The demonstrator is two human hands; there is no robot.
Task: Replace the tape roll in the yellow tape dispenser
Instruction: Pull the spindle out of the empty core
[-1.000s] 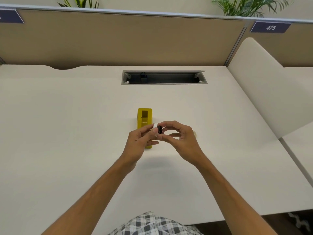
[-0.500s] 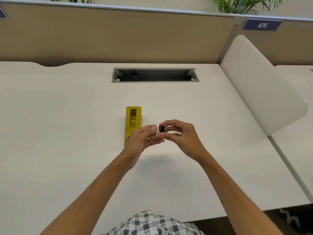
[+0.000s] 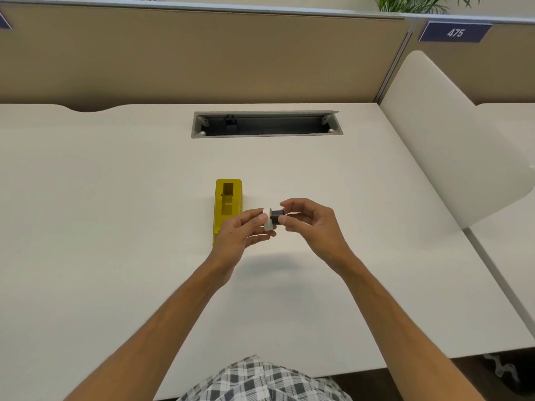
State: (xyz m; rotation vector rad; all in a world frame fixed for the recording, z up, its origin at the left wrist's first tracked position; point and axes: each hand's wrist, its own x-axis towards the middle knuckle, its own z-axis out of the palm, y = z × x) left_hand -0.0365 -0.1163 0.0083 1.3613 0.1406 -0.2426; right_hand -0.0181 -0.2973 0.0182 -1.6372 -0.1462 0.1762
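- The left hand (image 3: 243, 230), just left of the frame's centre, pinches a small white ring of tape or bare core (image 3: 267, 222) between thumb and fingertips, holding it above the desk.
- The right hand (image 3: 311, 224), just right of centre, pinches a short dark cylindrical spindle hub (image 3: 277, 216) with thumb and forefinger; the hub's near end sits against or partly inside the white ring, and which of the two cannot be told.
- The yellow plastic tape dispenser (image 3: 227, 208) stands on the pale cream desk (image 3: 115, 227) just left of the hands, its lower end hidden behind the left hand. Its roll well looks open and empty.
- Handling, as a judgement: the ring and the hub are both light and rigid, and small enough to slip from the fingertips. The ring is best held by its outer rim so the centre hole is free, and the hub by its end.
- The dispenser looks blocky and probably weighted, so it should sit firm while the hub is lowered into its slots.
- No second roll can be seen on the desk; a grey recessed cable tray (image 3: 267, 124) lies in the upper middle of the frame.
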